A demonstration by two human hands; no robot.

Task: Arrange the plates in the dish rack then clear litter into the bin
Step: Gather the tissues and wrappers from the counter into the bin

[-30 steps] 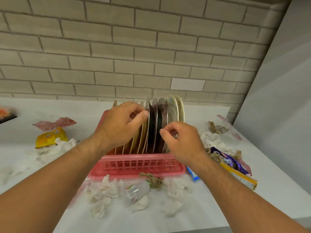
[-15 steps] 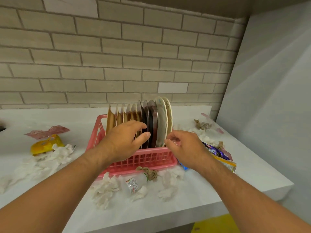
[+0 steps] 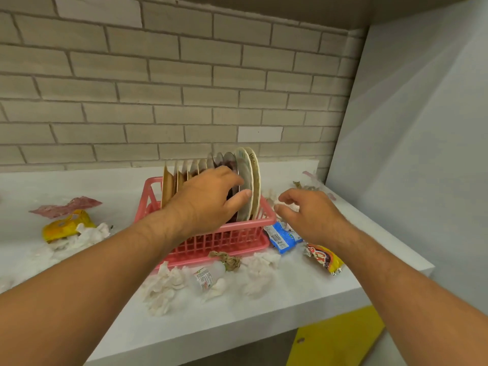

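Far left on the white counter: a pink wrapper with a yellow packet just nearer, the packet touching a spread of crumpled white tissue.

Centre: the pink dish rack holds the plates upright on edge, faces turned left and right, packed in a row running left to right. All plates seen are already in the rack. The left hand lies over the right part of the row, fingers curled across the rims and thumb pressed on the face of a pale plate second from the right end. Contact is plain; whether it truly pinches a plate cannot be told.

Against the rack's near wall lie more tissue wads, a small bottle on its side and a brown paper scrap.

Right of the rack: the right hand hovers with fingers loosely spread, holding nothing. Below it lies a blue wrapper, touching the rack's right corner, with an orange-yellow packet to its right. Judged: the right hand is nearer this litter, which lies beneath and just near of it; nothing obstructs. The yellow surface below the counter edge may be the bin; unconfirmed.
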